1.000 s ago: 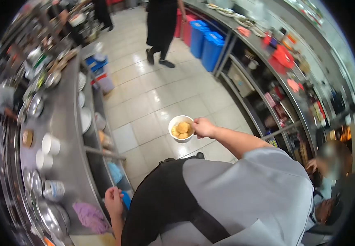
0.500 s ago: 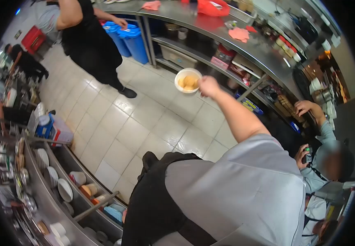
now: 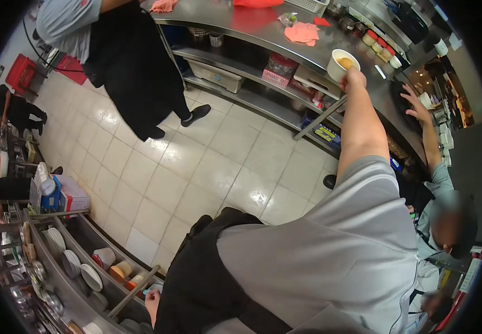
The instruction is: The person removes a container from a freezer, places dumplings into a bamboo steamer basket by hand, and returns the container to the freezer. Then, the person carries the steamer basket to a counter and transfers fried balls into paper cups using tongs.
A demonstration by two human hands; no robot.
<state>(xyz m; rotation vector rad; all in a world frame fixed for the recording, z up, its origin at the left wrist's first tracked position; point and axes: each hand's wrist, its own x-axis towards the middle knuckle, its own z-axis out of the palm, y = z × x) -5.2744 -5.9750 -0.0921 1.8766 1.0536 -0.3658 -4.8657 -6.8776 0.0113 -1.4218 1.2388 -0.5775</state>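
My right hand (image 3: pixel 353 79) holds a white tub (image 3: pixel 335 69) by its near side, with the arm stretched out. Yellowish pieces of food (image 3: pixel 345 62) show inside the tub, which is tilted toward me. It is over the front edge of the steel counter (image 3: pixel 224 19); whether it touches the counter I cannot tell. Low at the left, my left hand (image 3: pixel 152 305) is partly hidden by my black apron. Its fingers look curled, close to a light-blue thing (image 3: pixel 153 288) by the shelf rail. What those fingers hold, if anything, I cannot make out.
A person in a black apron (image 3: pixel 135 72) stands ahead on the tiled floor (image 3: pixel 196 167). Another person's hand (image 3: pixel 417 106) reaches over the counter at right. Pink cloths (image 3: pixel 302 34) and jars (image 3: pixel 380 44) are on the counter. A shelf at left bears plates (image 3: pixel 91 276).
My right hand has carried the tub up and right, from above the floor to the counter edge. My view has shifted. The person ahead has moved nearer, and the blue bins are out of sight.
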